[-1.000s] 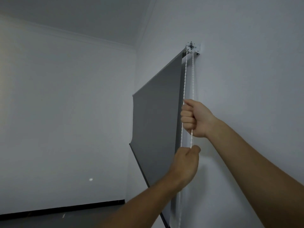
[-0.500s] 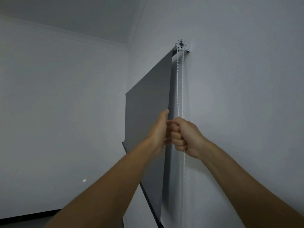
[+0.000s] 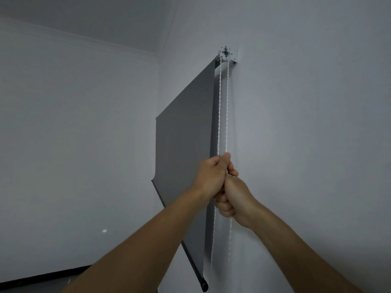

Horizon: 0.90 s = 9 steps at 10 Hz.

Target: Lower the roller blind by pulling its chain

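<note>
Grey fabric fills the middle of my head view: the roller blind point(image 3: 186, 144) hangs well down the wall, its dark bottom bar point(image 3: 179, 235) slanting toward the floor. White bead chain point(image 3: 219, 115) drops in two strands from the bracket point(image 3: 226, 53) up top, and both run straight into my fists. My left hand point(image 3: 211, 174) is closed with its grip pinching the chain at thumb level; my right hand point(image 3: 232, 197) sits just below, touching it, curled tight round the chain too. Which strand each fist owns, I cannot tell, they're stacked so close.

By my reckoning I'm mid-pull, with more drop to go. Risks now: hauling both strands together would jam the wheel and stall the blind. Tugging outward instead of straight down could hop the beads off the bracket. A sweaty, slack grip lets the chain slide through.
</note>
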Tool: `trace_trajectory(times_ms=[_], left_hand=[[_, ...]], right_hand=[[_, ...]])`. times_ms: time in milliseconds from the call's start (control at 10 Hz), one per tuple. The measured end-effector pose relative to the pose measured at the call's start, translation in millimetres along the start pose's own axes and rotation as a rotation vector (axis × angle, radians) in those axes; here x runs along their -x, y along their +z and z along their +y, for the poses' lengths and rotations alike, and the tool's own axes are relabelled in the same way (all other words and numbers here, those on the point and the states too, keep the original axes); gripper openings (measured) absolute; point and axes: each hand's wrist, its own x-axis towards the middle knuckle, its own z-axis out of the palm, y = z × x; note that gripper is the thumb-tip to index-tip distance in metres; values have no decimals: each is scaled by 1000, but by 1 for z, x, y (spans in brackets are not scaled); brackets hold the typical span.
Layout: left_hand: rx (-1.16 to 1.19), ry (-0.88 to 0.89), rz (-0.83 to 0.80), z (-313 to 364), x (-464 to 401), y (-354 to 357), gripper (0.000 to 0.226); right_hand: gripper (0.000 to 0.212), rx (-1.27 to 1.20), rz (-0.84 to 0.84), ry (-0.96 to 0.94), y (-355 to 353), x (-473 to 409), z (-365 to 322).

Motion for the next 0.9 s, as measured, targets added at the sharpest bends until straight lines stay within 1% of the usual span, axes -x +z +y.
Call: trace_trajectory(times_ms=[100,300,400,500,600,700,800,900], left_hand=[[-41,19,-13,-7,4,-2,42],[-30,13,9,-13,4,-3,41],[-4,-39,15,-16,3,-7,41],[-38,-135,-23,-19,5,-11,43],[-66,-211,-85,-26,11,-15,47],[-130,-283,-133,-35,17,-21,48],[-184,-367,-183,-49,27,-32,57],[-188,-454,-158,-64,40,-47,61]], right_hand=[[56,4,1,6,2,2,6],[49,19,9,7,5,2,8],[37,24,-8,-5,3,0,9],[26,99,-2,-36,3,2,14],[38,173,29,3,3,3,24],[38,181,59,59,-1,6,31],[23,119,71,132,-6,10,38],[31,110,162,211,-8,15,45]])
